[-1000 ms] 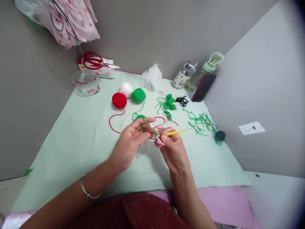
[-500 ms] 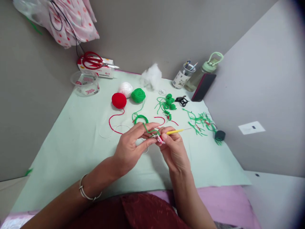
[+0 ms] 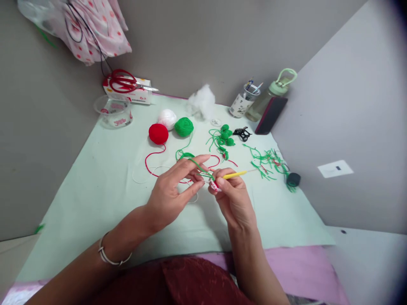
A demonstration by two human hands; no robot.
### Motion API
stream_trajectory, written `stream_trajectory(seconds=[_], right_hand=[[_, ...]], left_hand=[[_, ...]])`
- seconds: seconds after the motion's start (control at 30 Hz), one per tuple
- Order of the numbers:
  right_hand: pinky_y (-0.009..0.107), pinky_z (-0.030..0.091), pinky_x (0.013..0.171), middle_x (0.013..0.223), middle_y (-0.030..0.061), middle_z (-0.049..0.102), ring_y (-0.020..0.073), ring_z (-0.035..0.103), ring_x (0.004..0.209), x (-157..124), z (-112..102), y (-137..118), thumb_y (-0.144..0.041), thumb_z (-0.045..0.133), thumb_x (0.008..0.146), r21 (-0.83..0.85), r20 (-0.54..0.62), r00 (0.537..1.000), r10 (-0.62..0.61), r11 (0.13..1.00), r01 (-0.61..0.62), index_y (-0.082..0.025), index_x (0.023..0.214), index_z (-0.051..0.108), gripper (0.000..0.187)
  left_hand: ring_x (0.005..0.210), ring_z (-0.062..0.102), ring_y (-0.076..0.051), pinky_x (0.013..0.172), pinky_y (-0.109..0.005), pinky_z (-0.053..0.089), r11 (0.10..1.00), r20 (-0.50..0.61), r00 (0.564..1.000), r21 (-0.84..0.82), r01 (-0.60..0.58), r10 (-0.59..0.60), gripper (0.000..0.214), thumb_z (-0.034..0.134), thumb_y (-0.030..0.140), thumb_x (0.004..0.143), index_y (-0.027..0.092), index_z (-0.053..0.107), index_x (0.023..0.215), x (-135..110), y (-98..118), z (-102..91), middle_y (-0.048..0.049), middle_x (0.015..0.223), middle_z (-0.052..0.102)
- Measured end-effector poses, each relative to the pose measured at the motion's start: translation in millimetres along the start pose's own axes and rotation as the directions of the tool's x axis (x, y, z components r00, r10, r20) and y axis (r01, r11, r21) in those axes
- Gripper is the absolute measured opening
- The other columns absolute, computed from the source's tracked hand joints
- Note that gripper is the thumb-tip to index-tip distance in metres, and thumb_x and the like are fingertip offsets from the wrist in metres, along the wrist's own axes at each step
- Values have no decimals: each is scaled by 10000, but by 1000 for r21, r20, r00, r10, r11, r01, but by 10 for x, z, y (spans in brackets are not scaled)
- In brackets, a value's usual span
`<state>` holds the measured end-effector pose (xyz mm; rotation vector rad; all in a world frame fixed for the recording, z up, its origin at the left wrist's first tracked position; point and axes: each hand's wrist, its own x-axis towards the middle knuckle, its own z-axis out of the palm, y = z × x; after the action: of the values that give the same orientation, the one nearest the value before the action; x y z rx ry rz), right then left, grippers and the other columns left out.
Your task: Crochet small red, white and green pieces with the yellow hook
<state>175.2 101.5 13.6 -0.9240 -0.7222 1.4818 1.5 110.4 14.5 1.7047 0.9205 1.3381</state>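
My right hand [image 3: 235,197] is closed around a yellow-handled crochet hook [image 3: 234,175] and also pinches a small red and white crocheted piece [image 3: 215,185]. The hook's tip end points left, toward my other hand. A strand of green yarn [image 3: 201,167] runs over the raised index finger of my left hand [image 3: 168,192] down to the piece. The left thumb and index finger are apart, while its other fingers curl behind the yarn, partly hidden. Just beyond the left hand lie loops of green yarn, leading back to a green yarn ball [image 3: 184,127].
Red [image 3: 158,134] and white [image 3: 167,119] yarn balls sit beside the green one. Behind are white stuffing [image 3: 202,103], scissors [image 3: 122,81] on a box and a plastic tub [image 3: 113,112]. Rightward lie green crocheted pieces [image 3: 226,134], a claw clip [image 3: 242,134], yarn scraps [image 3: 269,161] and a phone [image 3: 271,115].
My left hand has drawn slightly left, away from the piece, and its thumb has come off it. The green strand now stretches straighter between the hands. My right hand has barely moved.
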Motion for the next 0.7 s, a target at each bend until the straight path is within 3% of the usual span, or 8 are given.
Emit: stream_trajectory(seconds=[0.23, 0.33, 0.43, 0.57, 0.7], right_hand=[[212, 468, 553, 692, -38, 622, 90, 544, 598, 2, 11, 32, -324, 944, 689, -6, 25, 1000, -8, 1000, 8, -215, 731, 723, 250], [218, 470, 548, 676, -42, 626, 92, 550, 584, 3, 14, 34, -331, 938, 692, -37, 25, 999, -35, 999, 36, -214, 734, 719, 252], [242, 505, 590, 696, -35, 666, 105, 581, 610, -17, 16, 47, -295, 912, 731, -135, 1, 987, -163, 978, 162, -221, 749, 740, 188], [271, 549, 683, 800, -8, 734, 145, 669, 776, -70, 43, 85, -157, 849, 805, -331, -30, 896, -444, 850, 410, -253, 822, 791, 113], [301, 566, 706, 837, -1, 740, 163, 689, 817, -102, 113, 131, -93, 806, 836, -437, -19, 801, -599, 725, 532, -269, 855, 798, 177]], left_hand=[[800, 729, -139, 859, -263, 618, 992, -48, 993, 66, -104, 107, 269, 742, 134, 939, 223, 769, 1191, 36, 22, 23, -35, 1022, 805], [780, 727, -133, 839, -248, 609, 998, -58, 998, 56, -34, 37, 200, 763, 149, 924, 213, 791, 1112, 50, 53, -3, -20, 968, 802], [755, 710, -126, 801, -236, 603, 994, -74, 991, -14, 110, -111, 243, 788, 191, 911, 221, 785, 1153, 43, 107, -25, 10, 866, 774], [749, 698, -122, 774, -237, 600, 956, -84, 959, -144, 256, -270, 226, 821, 252, 885, 220, 792, 1107, 9, 152, -1, 8, 879, 769], [774, 710, -124, 794, -247, 605, 852, -63, 898, -350, 388, -435, 298, 844, 255, 852, 226, 780, 1142, -26, 122, 98, 9, 895, 758]])
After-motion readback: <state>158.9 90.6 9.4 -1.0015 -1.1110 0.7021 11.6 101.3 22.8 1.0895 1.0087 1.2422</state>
